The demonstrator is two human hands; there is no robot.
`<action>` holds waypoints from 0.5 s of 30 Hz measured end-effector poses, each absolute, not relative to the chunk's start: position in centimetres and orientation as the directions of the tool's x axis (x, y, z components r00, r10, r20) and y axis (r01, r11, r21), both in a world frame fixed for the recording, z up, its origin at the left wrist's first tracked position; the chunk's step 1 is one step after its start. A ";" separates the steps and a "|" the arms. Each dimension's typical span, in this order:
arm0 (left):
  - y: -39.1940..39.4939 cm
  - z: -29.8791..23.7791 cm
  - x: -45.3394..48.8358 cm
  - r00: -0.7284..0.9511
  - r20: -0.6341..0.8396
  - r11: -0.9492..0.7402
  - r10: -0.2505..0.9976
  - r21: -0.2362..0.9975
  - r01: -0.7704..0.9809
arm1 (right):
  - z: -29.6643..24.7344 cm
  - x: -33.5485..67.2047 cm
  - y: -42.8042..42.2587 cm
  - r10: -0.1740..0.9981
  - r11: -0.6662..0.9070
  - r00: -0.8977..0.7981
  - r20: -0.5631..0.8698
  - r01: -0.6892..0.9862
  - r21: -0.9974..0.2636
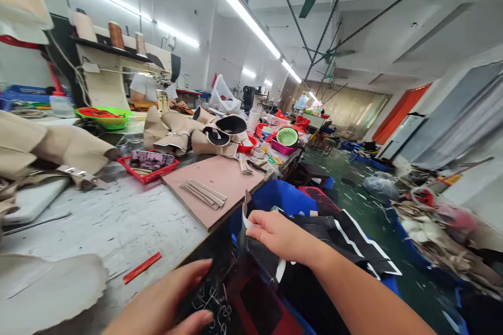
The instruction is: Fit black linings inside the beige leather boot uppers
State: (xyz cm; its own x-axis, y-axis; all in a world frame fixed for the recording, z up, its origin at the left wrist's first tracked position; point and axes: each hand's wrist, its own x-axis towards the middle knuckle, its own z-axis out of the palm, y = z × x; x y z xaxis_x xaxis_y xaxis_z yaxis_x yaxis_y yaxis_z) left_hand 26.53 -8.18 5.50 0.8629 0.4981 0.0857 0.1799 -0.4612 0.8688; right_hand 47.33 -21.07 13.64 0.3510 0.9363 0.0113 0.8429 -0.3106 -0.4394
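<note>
My right hand (273, 233) pinches the edge of a dark fabric piece (257, 254) that has a pale strip along it, just off the table's edge. Below and beyond that wrist, more black pieces with white edging (346, 230) lie across a blue bin (285, 193). Lower in the view, my left hand (168, 298) is slightly blurred, thumb and fingers apart, with nothing between them. It hovers near the table's front edge, close to a red flat strip (142, 267).
A pinkish board (220, 178) on the white table (157, 220) bears several narrow beige strips (203, 193). Behind are a red basket (148, 166) with a phone, beige pieces (176, 131) and a sewing machine (104, 81). Material-filled bins (412, 241) line the floor at right.
</note>
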 end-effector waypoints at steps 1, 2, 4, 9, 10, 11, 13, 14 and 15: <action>-8.7 5.8 27.6 0.875 0.087 -0.420 0.476 0.897 0.140 | 13.6 46.5 -20.3 0.951 -0.245 0.307 0.019 0.794 -0.557; -9.2 6.1 28.8 0.882 0.094 -0.360 0.461 0.929 0.089 | 13.6 45.7 -19.7 0.966 -0.181 0.258 0.020 0.732 -0.657; -10.0 6.3 31.0 0.862 0.123 -0.215 0.492 0.976 -0.017 | 13.6 44.8 -18.8 0.990 -0.041 0.129 0.052 0.630 -0.775; -9.4 6.3 32.3 0.649 -0.020 0.100 0.760 0.991 -0.087 | 13.2 45.8 -19.9 0.926 0.044 0.289 0.243 0.558 -0.829; -8.9 6.4 32.0 0.628 -0.057 0.154 0.776 0.983 -0.101 | 12.8 46.3 -20.5 0.913 0.021 0.344 0.221 0.501 -0.865; -8.5 6.5 31.5 0.616 -0.085 0.193 0.783 0.975 -0.110 | 12.1 46.6 -21.0 0.912 0.001 0.369 0.181 0.439 -0.899; -7.9 6.6 30.9 0.614 -0.103 0.216 0.782 0.970 -0.112 | 10.5 46.8 -21.7 0.917 -0.024 0.379 0.126 0.368 -0.929; -7.8 6.6 30.7 0.609 -0.095 0.202 0.787 0.973 -0.108 | 9.8 46.5 -21.7 0.911 -0.017 0.389 0.137 0.368 -0.929; -7.8 6.5 30.6 0.597 -0.073 0.170 0.799 0.979 -0.108 | 9.2 46.0 -21.6 0.897 0.007 0.406 0.175 0.383 -0.924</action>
State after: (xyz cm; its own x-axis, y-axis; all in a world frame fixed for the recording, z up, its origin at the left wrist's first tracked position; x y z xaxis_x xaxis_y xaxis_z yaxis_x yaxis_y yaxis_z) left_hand 30.59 -7.78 6.53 0.5971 0.7988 -0.0730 -0.1079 0.1702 0.9795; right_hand 46.05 -21.64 9.18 0.4063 0.8968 0.1751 0.3831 0.0068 -0.9237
